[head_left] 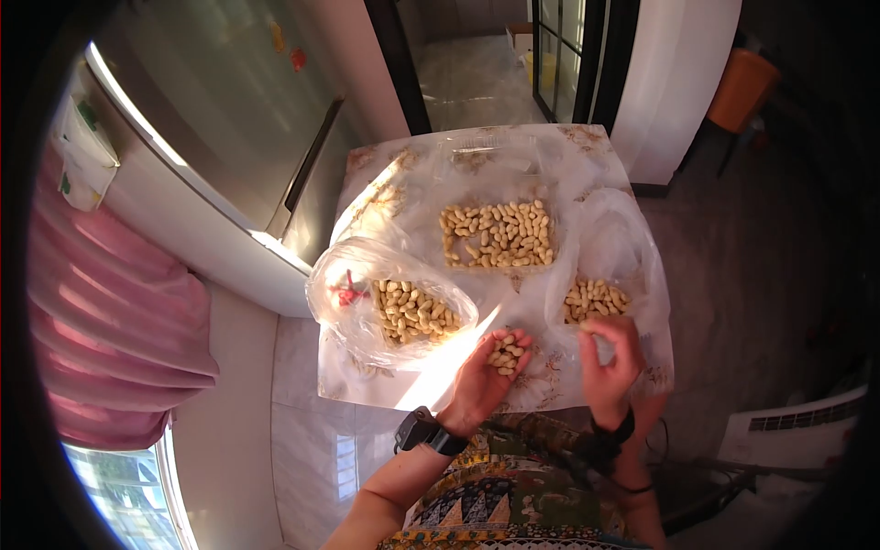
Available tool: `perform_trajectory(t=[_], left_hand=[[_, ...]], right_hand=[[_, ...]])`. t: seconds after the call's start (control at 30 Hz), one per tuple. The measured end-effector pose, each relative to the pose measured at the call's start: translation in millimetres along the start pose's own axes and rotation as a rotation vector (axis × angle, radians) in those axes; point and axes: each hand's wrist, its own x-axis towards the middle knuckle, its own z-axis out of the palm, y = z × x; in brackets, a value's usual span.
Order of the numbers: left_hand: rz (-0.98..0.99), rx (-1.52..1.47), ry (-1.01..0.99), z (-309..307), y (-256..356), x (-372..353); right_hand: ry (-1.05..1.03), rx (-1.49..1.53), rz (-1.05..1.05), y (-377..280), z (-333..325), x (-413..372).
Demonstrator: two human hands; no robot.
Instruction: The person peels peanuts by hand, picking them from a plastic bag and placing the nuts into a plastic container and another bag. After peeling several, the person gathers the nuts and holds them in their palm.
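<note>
My left hand (481,380) is cupped palm up near the table's front edge, and several unshelled peanuts (505,356) rest in it. To its right, my right hand (611,364) has thumb and fingers pinched together at the near side of the right plastic bag (649,261). Whatever lies between those fingertips is too small to make out. Peanuts (596,299) fill the near part of that bag. A clear plastic box (500,268) with more peanuts (500,231) stands at the middle, its lid raised behind it. At the left, another clear bag (339,261) surrounds a further heap of peanuts (412,312).
A patterned cover lies over the table (367,188). Something red (347,291) shows inside the left bag. A refrigerator (247,101) stands close to the table's left side. Beyond the far edge is a glass-panelled door (559,60), with an orange stool (741,89) at the far right.
</note>
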Motion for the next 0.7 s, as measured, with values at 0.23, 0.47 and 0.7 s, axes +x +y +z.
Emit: perform_trajectory(t=[0.23,0.47,0.7], left_hand=[[-0.027,-0.062,0.007,3,3,2],[-0.02,-0.057,0.01,3,3,1],[-0.027,-0.15,-0.147,-12,1,4]], right_hand=[[0.013,-0.165,0.129,26,-15,0],[-0.213,0.016,-0.056,2,19,-20],[-0.416,0.108,-0.152,0,59,-38]])
